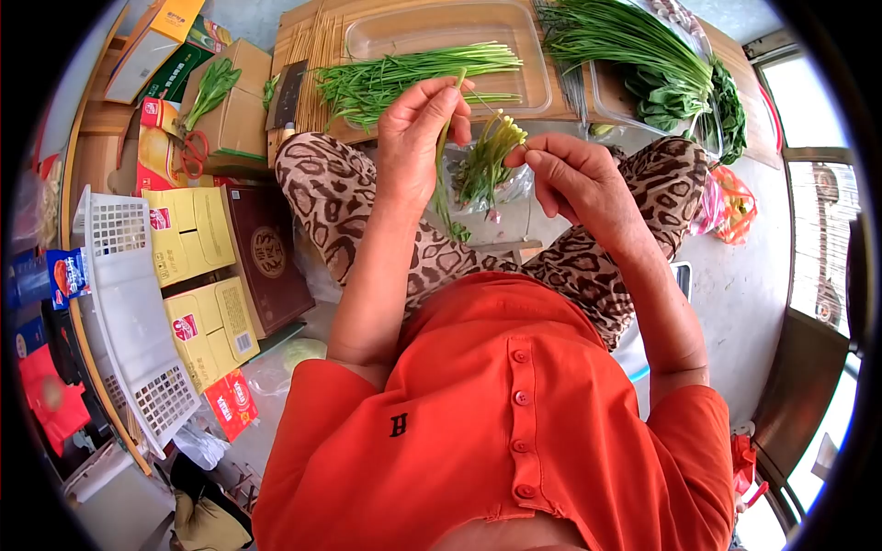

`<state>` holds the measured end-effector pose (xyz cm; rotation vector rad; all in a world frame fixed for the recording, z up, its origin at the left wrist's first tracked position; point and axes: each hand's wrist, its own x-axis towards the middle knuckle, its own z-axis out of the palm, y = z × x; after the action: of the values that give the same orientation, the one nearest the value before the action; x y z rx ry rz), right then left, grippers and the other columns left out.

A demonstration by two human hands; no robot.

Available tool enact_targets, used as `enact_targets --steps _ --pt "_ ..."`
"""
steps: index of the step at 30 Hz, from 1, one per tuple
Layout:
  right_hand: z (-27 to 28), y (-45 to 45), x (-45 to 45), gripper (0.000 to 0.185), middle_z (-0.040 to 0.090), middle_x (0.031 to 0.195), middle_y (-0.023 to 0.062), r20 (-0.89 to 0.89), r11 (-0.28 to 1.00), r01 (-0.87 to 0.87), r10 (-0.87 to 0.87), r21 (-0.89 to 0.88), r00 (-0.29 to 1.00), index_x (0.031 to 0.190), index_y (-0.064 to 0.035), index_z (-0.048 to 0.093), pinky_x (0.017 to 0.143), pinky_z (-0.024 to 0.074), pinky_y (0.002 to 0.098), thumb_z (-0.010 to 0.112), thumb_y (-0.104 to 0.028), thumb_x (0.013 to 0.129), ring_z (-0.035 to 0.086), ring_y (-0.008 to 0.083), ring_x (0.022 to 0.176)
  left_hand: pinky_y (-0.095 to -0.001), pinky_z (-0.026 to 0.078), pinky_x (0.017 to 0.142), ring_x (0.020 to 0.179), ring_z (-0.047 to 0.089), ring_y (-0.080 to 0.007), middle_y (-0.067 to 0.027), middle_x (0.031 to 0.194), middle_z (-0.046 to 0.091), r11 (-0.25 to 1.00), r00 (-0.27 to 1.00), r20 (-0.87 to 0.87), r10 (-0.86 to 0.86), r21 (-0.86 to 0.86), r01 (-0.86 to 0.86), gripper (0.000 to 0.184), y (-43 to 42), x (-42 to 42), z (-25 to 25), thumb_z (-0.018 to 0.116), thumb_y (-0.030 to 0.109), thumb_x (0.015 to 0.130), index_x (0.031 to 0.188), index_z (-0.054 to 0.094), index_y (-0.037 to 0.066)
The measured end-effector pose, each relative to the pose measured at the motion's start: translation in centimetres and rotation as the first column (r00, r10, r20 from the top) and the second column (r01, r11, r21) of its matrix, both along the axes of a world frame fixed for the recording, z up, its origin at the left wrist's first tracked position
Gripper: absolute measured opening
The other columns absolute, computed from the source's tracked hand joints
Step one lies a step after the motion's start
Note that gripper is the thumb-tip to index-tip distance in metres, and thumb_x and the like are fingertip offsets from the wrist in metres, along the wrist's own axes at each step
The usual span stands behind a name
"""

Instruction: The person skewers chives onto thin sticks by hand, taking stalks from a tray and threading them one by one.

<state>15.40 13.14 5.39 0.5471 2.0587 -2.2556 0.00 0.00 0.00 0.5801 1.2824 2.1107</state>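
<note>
My left hand (421,133) is raised over my lap, fingers closed on a long green stalk (442,179) that hangs down with a small leafy end. My right hand (577,176) is level with it, thumb and fingers pinched together; whatever is between them is too small to make out. Between the hands is a bunch of thin greens (485,170) with pale yellowish ends, over a clear plastic bag (512,188). Beyond my knees, cut green chives (413,78) lie in a clear plastic tray (441,20).
Bamboo skewers (317,60) and a knife (288,92) lie left of the tray. Metal skewers (571,87) and a tub of long and leafy greens (643,55) are at right. Red scissors (193,154), yellow cartons (188,234) and a white plastic rack (129,303) stand left.
</note>
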Motion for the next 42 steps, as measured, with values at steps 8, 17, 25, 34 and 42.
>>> enact_targets --steps 8,17,25,34,42 --pt "-0.1 -0.3 -0.1 0.024 0.048 0.056 -0.0025 -0.037 1.0 -0.004 0.005 0.02 0.999 0.098 0.0013 0.062 0.047 0.0324 0.0193 0.047 -0.017 0.098 0.042 0.0036 0.049 -0.0209 0.039 0.056 0.061 0.048 -0.0094 -0.0031 0.083 0.062 1.0 1.0 0.008 0.017 0.007 -0.017 0.018 -0.2 -0.2 -0.1 0.059 0.014 0.091 0.102 0.065 0.001" --pt "-0.2 -0.3 0.0 0.023 0.048 0.056 -0.0031 -0.031 1.0 -0.007 0.008 0.029 0.999 0.098 0.0009 0.062 0.047 0.0315 0.0191 0.047 -0.017 0.097 0.041 0.0033 0.049 -0.0207 0.039 0.056 0.062 0.048 -0.0085 -0.0033 0.083 0.063 0.999 0.999 0.017 0.032 0.011 -0.032 0.016 -0.3 -0.3 -0.4 0.062 0.012 0.089 0.101 0.066 0.002" --pt "-0.2 -0.3 0.1 0.024 0.048 0.056 -0.0032 -0.017 0.999 -0.01 0.011 0.034 1.0 0.097 0.0008 0.062 0.047 0.0317 0.019 0.047 -0.017 0.098 0.042 0.0033 0.049 -0.02 0.038 0.056 0.06 0.048 -0.0074 -0.0049 0.084 0.065 0.997 0.997 0.012 0.074 -0.016 -0.074 0.015 -0.4 -0.2 -0.2 0.065 0.01 0.087 0.098 0.067 0.001" --pt "-0.1 -0.5 0.1 0.024 0.049 0.056 -0.0025 -0.024 0.999 -0.015 0.016 0.042 1.0 0.097 0.0015 0.062 0.047 0.0335 0.0189 0.046 -0.016 0.098 0.043 0.0036 0.049 -0.0212 0.04 0.059 0.063 0.049 -0.0082 -0.0063 0.085 0.066 0.998 0.997 -0.057 0.051 -0.044 -0.054 0.015 -0.9 -0.4 0.4 0.066 0.009 0.085 0.097 0.068 0.0" --pt "0.0 -0.6 0.0 0.024 0.049 0.055 -0.0023 -0.025 1.0 -0.023 0.023 0.018 0.999 0.097 0.001 0.062 0.046 0.0327 0.0189 0.047 -0.018 0.098 0.043 0.0035 0.048 -0.0213 0.041 0.061 0.064 0.05 -0.0086 -0.0063 0.086 0.066 0.998 0.996 -0.084 0.018 -0.061 -0.023 0.015 -1.2 -0.4 0.1 0.066 0.007 0.084 0.097 0.068 0.0"
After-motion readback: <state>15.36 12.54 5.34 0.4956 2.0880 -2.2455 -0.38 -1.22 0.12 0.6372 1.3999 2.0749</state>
